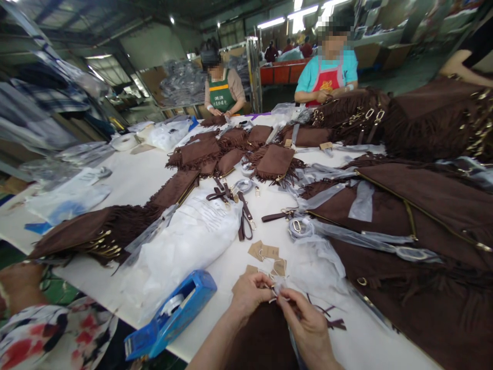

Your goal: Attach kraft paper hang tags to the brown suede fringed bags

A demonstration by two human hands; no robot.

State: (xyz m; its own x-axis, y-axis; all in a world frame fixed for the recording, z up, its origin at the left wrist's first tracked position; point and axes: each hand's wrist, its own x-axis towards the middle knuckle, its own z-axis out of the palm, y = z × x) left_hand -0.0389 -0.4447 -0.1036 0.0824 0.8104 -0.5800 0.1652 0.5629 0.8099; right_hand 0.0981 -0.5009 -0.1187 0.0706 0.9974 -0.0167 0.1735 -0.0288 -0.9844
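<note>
My left hand [249, 295] and my right hand [306, 321] meet at the near edge of the table, thumbs and fingers pinched together. Between the fingertips is a thin white string [272, 299] with a bit of clear plastic; the finer detail is hidden by the fingers. Directly below the hands lies a dark brown suede-like bag [265, 339]. Just beyond them are several tan paper tags [269, 251] with white strings. To the right of the tags is a sheet of crumpled white wrapping [318, 262].
A blue tape dispenser [173, 313] sits left of my hands, beside a large white plastic bag [185, 246]. Brown fringed bags [275, 162] cover much of the table [131, 167]. Dark wrist straps [244, 218] lie mid-table. Co-workers [225, 92] stand across; another person's arm [23, 285] is at left.
</note>
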